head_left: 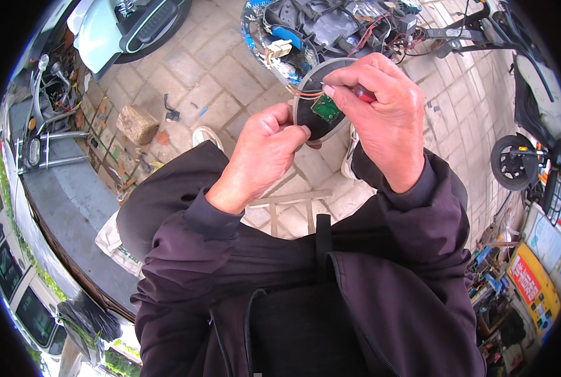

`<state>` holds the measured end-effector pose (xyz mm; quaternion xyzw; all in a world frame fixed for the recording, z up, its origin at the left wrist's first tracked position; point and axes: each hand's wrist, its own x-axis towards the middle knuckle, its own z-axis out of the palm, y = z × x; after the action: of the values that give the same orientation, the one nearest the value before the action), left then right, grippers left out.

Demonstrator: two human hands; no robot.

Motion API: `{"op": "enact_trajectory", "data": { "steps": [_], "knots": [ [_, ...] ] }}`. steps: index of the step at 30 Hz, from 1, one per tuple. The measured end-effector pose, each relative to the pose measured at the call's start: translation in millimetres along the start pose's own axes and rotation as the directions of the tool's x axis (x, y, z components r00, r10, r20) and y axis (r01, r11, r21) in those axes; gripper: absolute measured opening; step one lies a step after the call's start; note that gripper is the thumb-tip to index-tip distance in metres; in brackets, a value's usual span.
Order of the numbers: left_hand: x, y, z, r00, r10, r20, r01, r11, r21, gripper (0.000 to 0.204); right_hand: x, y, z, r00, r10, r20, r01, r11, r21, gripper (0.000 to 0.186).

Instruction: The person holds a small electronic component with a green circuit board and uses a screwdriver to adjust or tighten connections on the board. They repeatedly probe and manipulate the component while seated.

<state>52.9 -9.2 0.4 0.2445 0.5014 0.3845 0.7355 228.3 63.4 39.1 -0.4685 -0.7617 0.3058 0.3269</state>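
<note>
My left hand [258, 154] is closed on the near left rim of a round black housing [321, 130] with a grey edge, its thumb on top. Inside the housing sits a small green circuit board [325, 109]. Thin coloured wires [299, 92] run across the housing's left side towards a white connector plug [279, 48]. My right hand [384, 116] is over the housing's right side, thumb and forefinger pinched together near the wires. Whether a wire end is between those fingertips is too small to tell. Part of a red-handled tool [364, 95] shows in the curl of this hand.
Beyond my hands stands a blue-and-white patterned basin [253, 39] heaped with black plastic parts and wiring. A stone block [137, 124] lies on the paving at left, near a grey platform [73, 195]. A wheel [511, 162] and a yellow sign [533, 286] are at right.
</note>
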Motion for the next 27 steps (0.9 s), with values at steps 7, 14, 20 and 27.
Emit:
{"op": "enact_trajectory", "data": {
  "steps": [7, 14, 20, 27],
  "knots": [
    [3.9, -13.1, -2.2, 0.998, 0.052, 0.025, -0.051, 0.998, -0.023, 0.021, -0.6, 2.2, 2.3, 1.0, 0.0, 0.017, 0.0, 1.0, -0.027, 0.011],
    [6.1, -20.6, -8.2, 0.995, 0.065, 0.08, -0.066, 0.998, 0.021, 0.027, -1.1, 3.0, 4.0, 0.999, -0.017, 0.03, 0.018, 0.999, -0.048, 0.011],
    [4.5, -18.5, -7.7, 0.996, 0.064, 0.068, -0.068, 0.996, 0.056, 0.023, -1.8, 1.3, 6.9, 1.0, -0.019, 0.016, 0.019, 0.999, -0.027, 0.011],
    [2.6, -16.3, -6.9, 0.997, 0.048, 0.052, -0.053, 0.994, 0.092, 0.021, -1.9, 0.8, 8.8, 0.998, 0.058, 0.011, -0.058, 0.998, -0.035, 0.01]
  ]
}}
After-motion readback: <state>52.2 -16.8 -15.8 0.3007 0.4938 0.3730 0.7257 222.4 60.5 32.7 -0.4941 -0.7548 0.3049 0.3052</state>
